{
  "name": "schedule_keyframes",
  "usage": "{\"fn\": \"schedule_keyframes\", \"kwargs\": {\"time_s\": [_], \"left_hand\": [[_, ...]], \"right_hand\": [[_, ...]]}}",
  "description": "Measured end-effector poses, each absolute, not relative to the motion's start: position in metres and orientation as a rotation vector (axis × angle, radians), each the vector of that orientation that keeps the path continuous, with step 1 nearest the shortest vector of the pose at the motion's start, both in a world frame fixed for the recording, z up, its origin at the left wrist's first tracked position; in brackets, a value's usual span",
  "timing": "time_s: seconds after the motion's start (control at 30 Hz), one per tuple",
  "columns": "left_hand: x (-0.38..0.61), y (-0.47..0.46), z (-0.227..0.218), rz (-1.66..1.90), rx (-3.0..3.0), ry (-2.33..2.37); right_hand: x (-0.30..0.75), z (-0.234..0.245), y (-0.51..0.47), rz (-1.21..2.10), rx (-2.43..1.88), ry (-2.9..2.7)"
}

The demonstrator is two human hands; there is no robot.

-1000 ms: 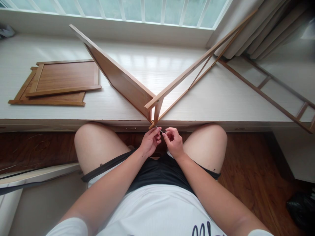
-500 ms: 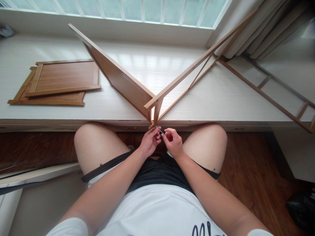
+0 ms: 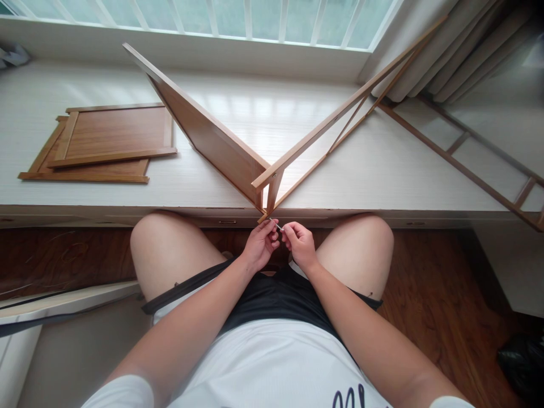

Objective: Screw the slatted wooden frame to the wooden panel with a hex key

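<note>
Between my two hands runs a thin metal rod (image 3: 276, 225), its far end at the low corner of a wooden frame (image 3: 317, 133). My left hand (image 3: 260, 243) is closed, thumb and finger pinching around the rod close to the wood. My right hand (image 3: 300, 245) pinches the rod's near end; its exact shape there is hidden by the fingers. The open wooden frame slants up to the right. Beside it, a wooden panel (image 3: 204, 127) leans up to the left, and the two meet in a V at the ledge's front edge.
Two framed wooden panels (image 3: 121, 133) lie overlapped on the white ledge (image 3: 204, 195) at left. A ladder-like wooden frame (image 3: 457, 153) rests at right by the grey curtain (image 3: 442, 62). My knees flank the work, against the ledge front. A black bag (image 3: 521, 360) is at lower right.
My right fingers have closed more firmly around the rod's near end; before, they were looser and more spread. My left hand stays in place. The view has shifted very slightly.
</note>
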State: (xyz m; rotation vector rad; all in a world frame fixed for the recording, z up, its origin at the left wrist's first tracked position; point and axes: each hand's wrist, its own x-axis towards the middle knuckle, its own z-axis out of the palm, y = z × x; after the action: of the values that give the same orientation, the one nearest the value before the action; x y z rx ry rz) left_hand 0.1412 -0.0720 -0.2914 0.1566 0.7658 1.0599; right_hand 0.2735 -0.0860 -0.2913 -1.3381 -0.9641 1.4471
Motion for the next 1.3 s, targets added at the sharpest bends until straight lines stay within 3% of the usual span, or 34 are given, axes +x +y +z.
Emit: {"fn": "schedule_keyframes", "kwargs": {"time_s": [0.1, 0.33, 0.57, 0.9, 1.13, 1.3], "left_hand": [[0.141, -0.071, -0.291, 1.073, 0.17, 0.782], [0.14, -0.07, -0.292, 1.057, 0.218, 0.796], [0.141, -0.071, -0.292, 1.062, 0.228, 0.802], [0.139, -0.072, -0.295, 1.069, 0.188, 0.785], [0.14, -0.073, -0.296, 1.074, 0.179, 0.756], [0.14, -0.074, -0.296, 1.079, 0.182, 0.763]], "right_hand": [[0.273, -0.294, -0.08, 1.793, -1.213, -0.761], [0.273, -0.292, -0.079, 1.948, -1.115, -0.663], [0.273, -0.299, -0.083, 1.719, -1.187, -0.797], [0.272, -0.292, -0.092, 1.112, -1.26, -1.224], [0.277, -0.29, -0.093, 0.977, -1.364, -1.431], [0.275, -0.287, -0.092, 1.064, -1.363, -1.358]]}}
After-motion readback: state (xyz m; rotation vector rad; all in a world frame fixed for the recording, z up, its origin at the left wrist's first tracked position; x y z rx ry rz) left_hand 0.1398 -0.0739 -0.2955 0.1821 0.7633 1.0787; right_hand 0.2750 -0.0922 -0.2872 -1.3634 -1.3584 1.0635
